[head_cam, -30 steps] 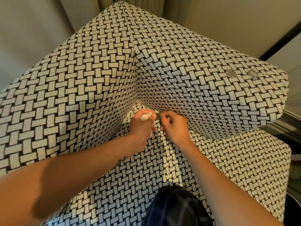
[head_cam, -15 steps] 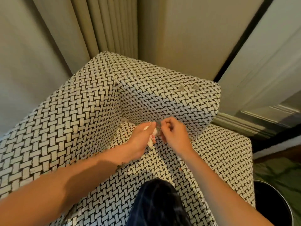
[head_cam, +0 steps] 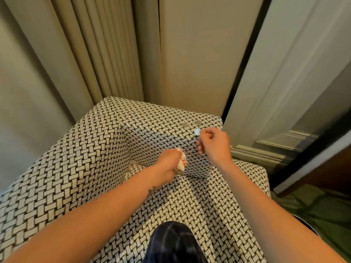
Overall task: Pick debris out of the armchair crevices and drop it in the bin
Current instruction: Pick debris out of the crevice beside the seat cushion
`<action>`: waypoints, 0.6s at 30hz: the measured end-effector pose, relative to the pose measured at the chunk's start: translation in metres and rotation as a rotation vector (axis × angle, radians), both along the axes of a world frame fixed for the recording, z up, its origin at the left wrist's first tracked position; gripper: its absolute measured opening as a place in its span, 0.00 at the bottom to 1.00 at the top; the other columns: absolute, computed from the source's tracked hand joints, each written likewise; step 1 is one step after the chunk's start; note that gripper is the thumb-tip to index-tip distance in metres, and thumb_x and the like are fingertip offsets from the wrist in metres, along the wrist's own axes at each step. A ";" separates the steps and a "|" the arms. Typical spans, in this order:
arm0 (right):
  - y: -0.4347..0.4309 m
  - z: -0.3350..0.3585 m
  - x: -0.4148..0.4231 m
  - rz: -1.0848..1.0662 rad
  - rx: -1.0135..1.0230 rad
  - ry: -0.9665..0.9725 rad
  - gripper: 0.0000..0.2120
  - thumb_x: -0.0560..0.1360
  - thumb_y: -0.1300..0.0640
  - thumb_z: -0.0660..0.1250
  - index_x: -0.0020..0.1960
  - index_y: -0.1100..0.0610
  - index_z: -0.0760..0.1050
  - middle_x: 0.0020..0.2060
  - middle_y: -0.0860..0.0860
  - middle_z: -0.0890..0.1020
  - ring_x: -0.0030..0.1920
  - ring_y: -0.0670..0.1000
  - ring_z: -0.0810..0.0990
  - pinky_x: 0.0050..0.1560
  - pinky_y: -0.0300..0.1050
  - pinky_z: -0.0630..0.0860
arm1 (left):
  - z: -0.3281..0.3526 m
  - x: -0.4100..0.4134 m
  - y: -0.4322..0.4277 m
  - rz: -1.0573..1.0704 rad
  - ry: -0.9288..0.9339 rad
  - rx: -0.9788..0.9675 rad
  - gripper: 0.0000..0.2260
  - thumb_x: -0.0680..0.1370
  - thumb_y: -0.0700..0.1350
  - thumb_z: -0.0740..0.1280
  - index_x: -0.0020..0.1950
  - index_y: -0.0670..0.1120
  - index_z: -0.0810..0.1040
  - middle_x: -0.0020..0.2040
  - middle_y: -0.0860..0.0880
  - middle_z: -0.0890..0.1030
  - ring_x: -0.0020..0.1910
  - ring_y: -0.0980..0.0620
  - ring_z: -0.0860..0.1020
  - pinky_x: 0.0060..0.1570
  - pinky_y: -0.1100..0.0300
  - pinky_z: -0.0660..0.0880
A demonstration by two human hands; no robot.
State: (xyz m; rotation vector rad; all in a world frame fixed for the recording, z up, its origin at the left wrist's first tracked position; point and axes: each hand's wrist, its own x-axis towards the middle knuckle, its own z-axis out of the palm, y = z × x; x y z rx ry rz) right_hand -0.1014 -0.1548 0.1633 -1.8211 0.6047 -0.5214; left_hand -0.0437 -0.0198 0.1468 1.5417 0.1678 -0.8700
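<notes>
Dark checked cloth (head_cam: 173, 242) sits at the very bottom edge, right under the camera, and both bare forearms reach out from either side of it over the armchair (head_cam: 62, 168). That's a black-and-cream basket-weave cover, busy all over. There's a small dark mark on the left forearm near the wrist.

Up over the seat cushion (head_cam: 191, 202) now. The left hand (head_cam: 170, 160) is clenched around a crumpled whitish wad (head_cam: 182, 162), which spills out of the fist on the thumb side. It hangs just above the crease where the seat meets the inner face of the right-hand armrest (head_cam: 163, 133).

Higher and further right is the right hand (head_cam: 213, 142). Thumb and forefinger pinch a small pale, shiny scrap (head_cam: 197, 132), and the rest of the fingers are curled in. What the scrap is, I can't tell; it's too small and blurred. It's held up at the top edge of the armrest, clear of the crevice.

Just beyond it, on top of the armrest, two round greyish discs (head_cam: 184, 125) lie side by side, near each other but apart.

Off to the right, green patterned flooring (head_cam: 326, 211) shows past the chair.

Behind the chair are beige pleated curtains (head_cam: 106, 54) on the left and a plain panel (head_cam: 191, 54) in the middle. A dark vertical strip (head_cam: 245, 61) runs along the edge of pale moulded woodwork (head_cam: 296, 82) on the right.
</notes>
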 end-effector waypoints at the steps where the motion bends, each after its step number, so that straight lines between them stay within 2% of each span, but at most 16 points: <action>1: -0.004 0.004 0.004 -0.021 0.006 0.012 0.08 0.82 0.59 0.64 0.49 0.57 0.80 0.34 0.57 0.84 0.27 0.48 0.79 0.28 0.46 0.79 | 0.005 0.001 -0.002 -0.019 -0.002 0.002 0.10 0.84 0.38 0.62 0.64 0.38 0.75 0.53 0.43 0.79 0.43 0.50 0.77 0.40 0.60 0.78; 5: -0.014 0.006 0.023 -0.032 -0.034 0.116 0.12 0.82 0.59 0.64 0.43 0.59 0.81 0.30 0.55 0.83 0.24 0.46 0.77 0.22 0.42 0.74 | 0.015 0.009 -0.008 -0.001 -0.027 -0.008 0.09 0.83 0.41 0.65 0.60 0.38 0.77 0.50 0.43 0.80 0.40 0.51 0.76 0.35 0.62 0.76; 9: -0.015 0.003 0.036 -0.066 -0.065 0.150 0.15 0.81 0.58 0.66 0.38 0.60 0.81 0.28 0.54 0.83 0.25 0.49 0.79 0.24 0.42 0.75 | 0.017 0.013 -0.011 0.014 0.020 -0.063 0.04 0.82 0.42 0.67 0.53 0.41 0.77 0.51 0.44 0.80 0.41 0.52 0.76 0.38 0.62 0.76; 14: -0.014 -0.002 0.044 -0.120 -0.144 0.158 0.19 0.80 0.54 0.68 0.31 0.58 0.81 0.25 0.53 0.82 0.24 0.51 0.80 0.29 0.45 0.79 | 0.014 0.016 -0.012 -0.008 0.072 -0.133 0.11 0.83 0.38 0.63 0.65 0.38 0.75 0.58 0.41 0.81 0.48 0.48 0.80 0.47 0.56 0.80; 16: -0.015 -0.006 0.044 -0.131 -0.149 0.147 0.17 0.80 0.54 0.68 0.34 0.57 0.81 0.26 0.52 0.82 0.26 0.51 0.82 0.35 0.50 0.82 | 0.013 0.016 -0.012 -0.015 0.099 -0.180 0.12 0.84 0.37 0.61 0.66 0.38 0.75 0.60 0.41 0.81 0.51 0.47 0.80 0.53 0.53 0.80; 18: -0.013 -0.008 0.037 -0.105 -0.120 0.103 0.11 0.81 0.54 0.67 0.41 0.56 0.80 0.28 0.52 0.83 0.26 0.48 0.81 0.36 0.51 0.83 | 0.012 0.016 -0.011 -0.027 0.106 -0.207 0.12 0.84 0.36 0.60 0.66 0.39 0.76 0.60 0.41 0.81 0.52 0.46 0.80 0.54 0.53 0.80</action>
